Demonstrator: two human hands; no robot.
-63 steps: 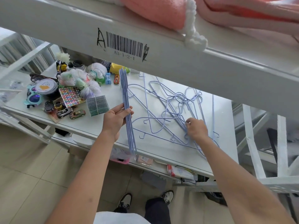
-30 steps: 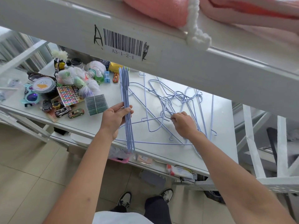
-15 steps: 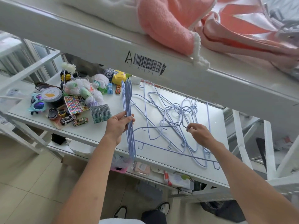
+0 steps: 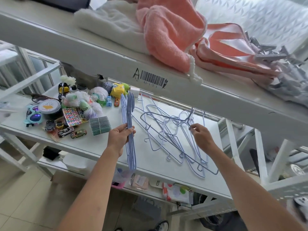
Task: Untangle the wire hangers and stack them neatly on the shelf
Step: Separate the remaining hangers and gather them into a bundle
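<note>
Head: hanger stack (image 4: 130, 139) overhanging shelf (image 4: 83, 144) edge

four toy cars (image 4: 64, 131), two hands (image 4: 119, 140)

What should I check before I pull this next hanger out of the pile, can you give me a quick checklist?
1. Left hand has a firm grip on the sorted bundle of hangers: ok.
2. Right hand has pinched one wire of the tangled pile: ok.
3. That wire is free of the others: not ok, hooks interlock near the fingertips.
4. Only one hanger will lift: cannot tell.
5. Bare shelf beside the bundle for stacking: ok.
6. Toy cars clear of the pull path: ok, they sit left.
</note>
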